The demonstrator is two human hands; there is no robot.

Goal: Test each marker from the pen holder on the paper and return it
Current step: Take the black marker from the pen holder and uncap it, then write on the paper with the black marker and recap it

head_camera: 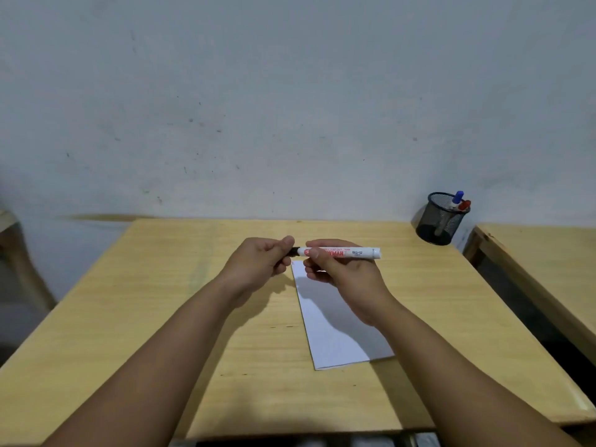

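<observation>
Counter (129, 317): pale wood, its far edge against a grey wall (258, 91); a second wooden surface (548, 253) stands just beside its right edge.
Paper (335, 333): white sheet, flat on the counter right of centre, slightly skewed, long side running from the far middle toward the near edge. The hands cover its far end; a small red mark shows at its far left corner.
Marker (358, 252): white barrel with red print and "BG-12", held level above the far end of the paper, roughly parallel to the far edge of the counter. Its dark end points left, the white butt end right.
Right hand (338, 275): closed round the barrel near its left half, thumb on the near side, fingers over the top.
Left hand (261, 259): curled shut on the dark left end of the marker, thumb and forefinger pinching it. Cannot tell whether the cap is on or partly off.
Holder (440, 219): black mesh cup at the far right corner of the counter, well apart from the hands. It looks tilted to the left in this wide view.
Holder contents: a blue-capped marker (458, 196) and a red-capped marker (464, 205), both leaning on the right rim.
</observation>
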